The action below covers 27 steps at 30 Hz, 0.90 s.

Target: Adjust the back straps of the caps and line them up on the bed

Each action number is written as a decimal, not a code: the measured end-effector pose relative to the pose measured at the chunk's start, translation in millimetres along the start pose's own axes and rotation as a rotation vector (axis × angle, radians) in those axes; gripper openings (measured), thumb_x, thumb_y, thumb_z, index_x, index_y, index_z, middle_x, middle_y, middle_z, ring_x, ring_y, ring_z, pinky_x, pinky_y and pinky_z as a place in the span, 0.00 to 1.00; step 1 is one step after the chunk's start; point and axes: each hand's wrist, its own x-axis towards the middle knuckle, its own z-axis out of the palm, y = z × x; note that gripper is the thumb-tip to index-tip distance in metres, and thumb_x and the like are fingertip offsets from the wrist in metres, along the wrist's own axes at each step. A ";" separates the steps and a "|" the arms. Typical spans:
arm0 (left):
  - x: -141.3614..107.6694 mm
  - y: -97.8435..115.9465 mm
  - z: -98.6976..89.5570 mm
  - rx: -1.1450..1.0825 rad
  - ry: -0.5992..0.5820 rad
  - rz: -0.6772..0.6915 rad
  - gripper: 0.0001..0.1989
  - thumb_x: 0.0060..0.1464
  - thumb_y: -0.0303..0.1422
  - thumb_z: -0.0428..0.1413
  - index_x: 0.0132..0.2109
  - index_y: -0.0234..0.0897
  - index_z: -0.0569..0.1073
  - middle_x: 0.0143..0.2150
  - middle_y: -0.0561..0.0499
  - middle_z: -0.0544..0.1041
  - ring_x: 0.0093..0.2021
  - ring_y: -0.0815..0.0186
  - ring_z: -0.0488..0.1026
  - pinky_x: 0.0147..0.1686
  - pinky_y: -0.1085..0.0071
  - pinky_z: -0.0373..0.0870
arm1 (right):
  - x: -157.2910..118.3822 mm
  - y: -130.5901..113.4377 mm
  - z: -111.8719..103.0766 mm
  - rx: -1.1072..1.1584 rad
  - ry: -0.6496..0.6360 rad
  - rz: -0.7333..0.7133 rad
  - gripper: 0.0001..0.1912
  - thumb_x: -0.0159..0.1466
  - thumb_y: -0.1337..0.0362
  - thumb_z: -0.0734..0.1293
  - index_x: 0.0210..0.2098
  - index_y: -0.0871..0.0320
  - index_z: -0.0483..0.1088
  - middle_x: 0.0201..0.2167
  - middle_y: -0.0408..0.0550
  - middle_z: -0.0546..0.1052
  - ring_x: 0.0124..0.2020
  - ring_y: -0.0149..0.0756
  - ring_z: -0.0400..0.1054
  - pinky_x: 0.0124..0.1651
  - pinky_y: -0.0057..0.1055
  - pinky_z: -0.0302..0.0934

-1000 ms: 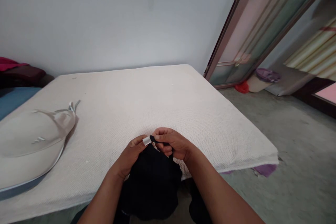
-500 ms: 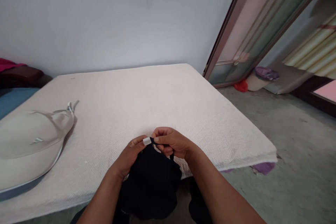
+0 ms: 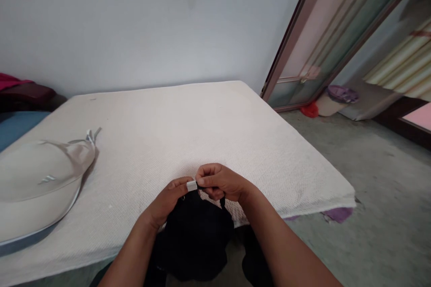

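At lower centre of frame, holding black cap [image 3: 198,235]; pinching pale buckle [image 3: 191,185] with fingers of left hand [image 3: 169,199], strap [image 3: 200,186] just beside with fingers of right hand [image 3: 225,183]. Probably light, soft; likely stiff, smooth at buckle. Best gripped by strap, close to buckle.

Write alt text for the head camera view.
The left hand pinches a small silvery clip and the right hand a black strap beside it, above a black fabric item. A pale cap lies at left on white cloth.
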 end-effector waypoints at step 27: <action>-1.6 10.8 8.3 -0.032 -0.008 0.013 0.13 0.47 0.32 0.58 0.41 0.34 0.77 0.30 0.48 0.78 0.29 0.65 0.71 0.33 0.71 0.64 | 2.5 0.8 5.9 -0.206 0.156 -0.257 0.09 0.59 0.67 0.63 0.40 0.59 0.67 0.21 0.39 0.66 0.19 0.22 0.57 0.20 0.21 0.48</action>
